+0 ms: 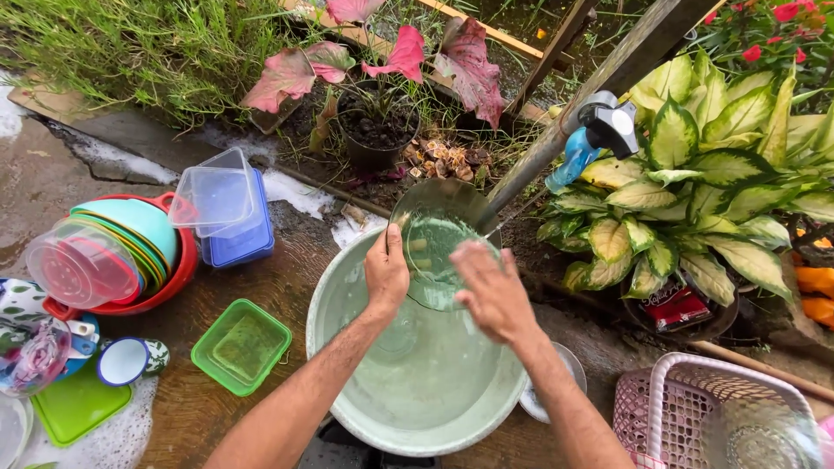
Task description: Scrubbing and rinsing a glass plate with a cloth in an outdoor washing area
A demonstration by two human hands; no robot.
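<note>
My left hand (386, 271) grips the left rim of a clear glass plate (439, 230), tilted up over a pale green basin (347, 408) of water. My right hand (493, 291) lies flat against the plate's lower right face, fingers spread and slightly blurred. A blue and grey tap (599, 135) on a slanted wooden post sticks out just above and to the right of the plate. A thin stream of water (512, 217) falls from the tap towards the plate.
On the wet ground at left stand a red bowl (178, 274) stacked with coloured plates, clear and blue plastic boxes (228, 208), a green container (241, 346) and a mug (129, 360). A pink basket (695, 408) sits at lower right. Potted plants (712, 174) crowd the back.
</note>
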